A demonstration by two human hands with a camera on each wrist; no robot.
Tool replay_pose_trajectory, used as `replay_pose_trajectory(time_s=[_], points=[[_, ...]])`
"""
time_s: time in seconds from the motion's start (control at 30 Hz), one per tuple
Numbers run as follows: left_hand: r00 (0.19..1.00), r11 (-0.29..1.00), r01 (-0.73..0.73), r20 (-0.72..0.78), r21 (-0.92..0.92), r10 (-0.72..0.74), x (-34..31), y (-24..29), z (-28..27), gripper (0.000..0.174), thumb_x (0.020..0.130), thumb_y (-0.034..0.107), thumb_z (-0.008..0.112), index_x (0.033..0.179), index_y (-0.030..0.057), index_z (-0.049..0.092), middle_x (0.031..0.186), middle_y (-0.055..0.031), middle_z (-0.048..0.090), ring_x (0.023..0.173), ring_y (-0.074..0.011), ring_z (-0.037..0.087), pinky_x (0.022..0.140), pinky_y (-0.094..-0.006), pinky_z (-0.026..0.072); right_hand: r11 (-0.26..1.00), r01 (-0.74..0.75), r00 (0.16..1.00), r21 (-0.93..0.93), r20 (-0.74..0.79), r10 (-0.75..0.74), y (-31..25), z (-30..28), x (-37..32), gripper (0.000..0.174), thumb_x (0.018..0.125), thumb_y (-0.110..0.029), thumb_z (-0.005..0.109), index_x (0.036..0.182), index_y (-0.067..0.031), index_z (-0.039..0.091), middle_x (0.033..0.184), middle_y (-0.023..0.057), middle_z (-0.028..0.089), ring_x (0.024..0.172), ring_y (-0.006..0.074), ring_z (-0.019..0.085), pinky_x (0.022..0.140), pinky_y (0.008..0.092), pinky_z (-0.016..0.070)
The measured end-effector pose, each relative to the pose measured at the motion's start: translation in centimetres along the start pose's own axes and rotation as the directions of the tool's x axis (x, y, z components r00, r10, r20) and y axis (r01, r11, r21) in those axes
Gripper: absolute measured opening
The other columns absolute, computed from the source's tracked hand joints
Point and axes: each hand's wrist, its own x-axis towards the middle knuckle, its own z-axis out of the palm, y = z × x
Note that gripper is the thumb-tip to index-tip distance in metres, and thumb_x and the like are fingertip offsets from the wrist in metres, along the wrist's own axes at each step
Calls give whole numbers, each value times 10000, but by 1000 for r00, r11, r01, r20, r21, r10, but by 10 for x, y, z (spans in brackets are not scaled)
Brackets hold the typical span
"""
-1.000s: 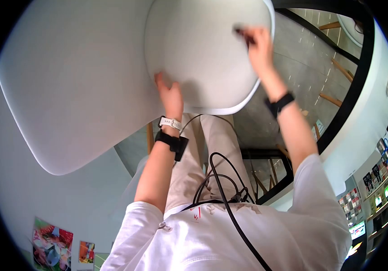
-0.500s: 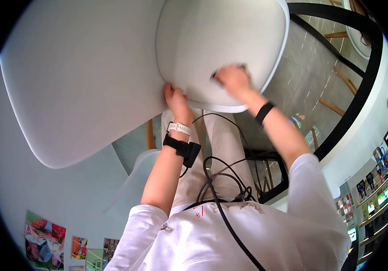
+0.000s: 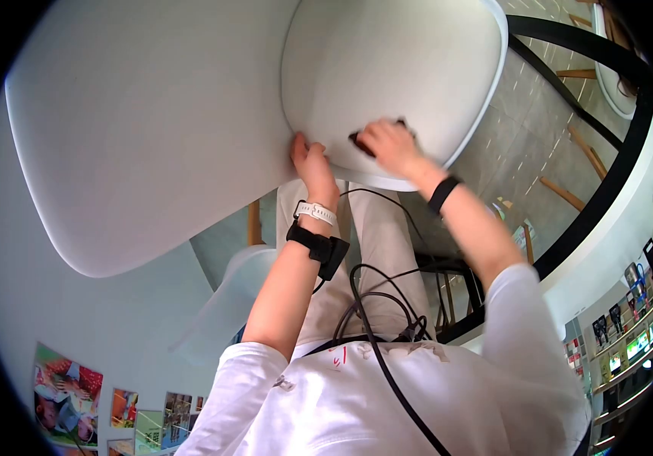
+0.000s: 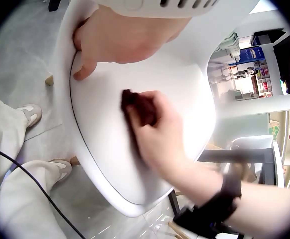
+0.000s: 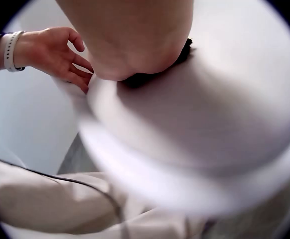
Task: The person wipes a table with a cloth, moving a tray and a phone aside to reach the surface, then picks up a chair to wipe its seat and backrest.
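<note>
A white chair with a pale seat pad (image 3: pixel 395 68) and a wide backrest (image 3: pixel 144 137) fills the upper part of the head view. The right hand (image 3: pixel 392 147) grips a dark, crumpled cloth (image 4: pixel 144 110) and holds it against the pad near its front edge. At the pad's left edge, where seat meets backrest, rests the left hand (image 3: pixel 314 169), its fingers loosely bent on the rim. In the right wrist view the left hand (image 5: pixel 53 52) shows its palm, with fingertips at the chair's edge. Part of the cloth is hidden under the right hand.
Black cables (image 3: pixel 376 342) hang over the person's shirt and legs. A black curved frame (image 3: pixel 607 178) with a white top stands at the right, with wooden chair legs beyond it. A translucent chair (image 3: pixel 224 304) is at the lower left, near wall pictures (image 3: pixel 68 395). Shelves line the far right.
The right hand has come down from the pad's upper right to its lower part with the cloth. The left hand stays at the chair's edge. The head view has shifted slightly.
</note>
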Motion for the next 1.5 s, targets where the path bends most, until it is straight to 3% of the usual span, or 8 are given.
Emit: replay_pose_trajectory(time_s=[0.23, 0.33, 0.53, 0.6, 0.83, 1.1, 1.37, 1.5], points=[[999, 995, 14, 50, -100, -9, 5, -9, -3, 602, 780, 69, 465, 1374, 33, 373, 1326, -20, 394, 903, -120, 434, 770, -261, 377, 668, -744, 412, 20, -773, 482, 160, -116, 161, 131, 829, -93, 546, 956, -85, 581, 947, 125, 571, 879, 343, 546, 714, 450, 456], [999, 994, 35, 18, -99, -34, 0, -2, 1, 602, 784, 92, 469, 1375, 41, 375, 1338, -23, 394, 972, -130, 439, 803, -254, 373, 845, -521, 788, -122, -448, 422, 108, -38, 122, 147, 828, -129, 522, 914, -88, 634, 887, 154, 624, 842, 349, 595, 706, 460, 473], [986, 991, 102, 139, -90, -89, 7, -14, -5, 617, 793, 113, 463, 1396, 45, 351, 1398, -59, 376, 1122, -176, 435, 905, -312, 373, 998, -56, 998, 21, -32, 57, -27, 33, 18, 203, 758, -166, 556, 950, -144, 618, 908, 29, 590, 900, 216, 576, 738, 350, 497], [988, 991, 71, 142, -112, -55, 7, -22, -6, 610, 800, 116, 455, 1396, 44, 349, 1416, -63, 364, 1152, -182, 429, 920, -330, 373, 997, -53, 972, -59, 227, 65, 26, 17, 53, 200, 817, -167, 522, 982, -119, 624, 928, 93, 602, 930, 263, 571, 785, 403, 468], [981, 995, 61, 187, -81, -45, -4, -18, -1, 640, 811, 129, 449, 1427, 80, 281, 1460, -67, 321, 1252, -194, 370, 974, -357, 328, 781, -624, 580, -25, -685, 441, 107, -60, 177, 233, 795, -48, 560, 1024, -84, 579, 960, 134, 548, 904, 342, 541, 748, 452, 460], [963, 994, 106, 247, 18, -107, 6, -22, -6, 706, 815, 157, 461, 1458, 98, 174, 1467, -50, 308, 1253, -164, 355, 939, -311, 311, 999, -18, 997, 36, 72, 15, 12, 25, 69, 289, 759, -86, 552, 1035, -145, 616, 1043, 77, 574, 963, 277, 565, 754, 403, 498], [930, 949, 34, 338, 312, -144, 2, -29, -6, 639, 834, 165, 490, 1419, 46, 260, 1447, -130, 323, 1308, -256, 345, 1024, -310, 303, 827, -556, 656, -84, -655, 374, 118, -52, 198, 276, 770, -10, 557, 1041, -56, 574, 980, 152, 546, 901, 350, 532, 743, 454, 471], [875, 886, -159, 477, 436, -78, -7, -23, -13, 587, 848, 180, 487, 1380, 9, 307, 1433, -162, 332, 1334, -289, 315, 1069, -365, 268, 905, -425, 891, -2, -181, 417, 43, 35, 117, 334, 756, -115, 588, 1084, -173, 612, 1126, 114, 547, 1037, 317, 533, 833, 456, 477]])
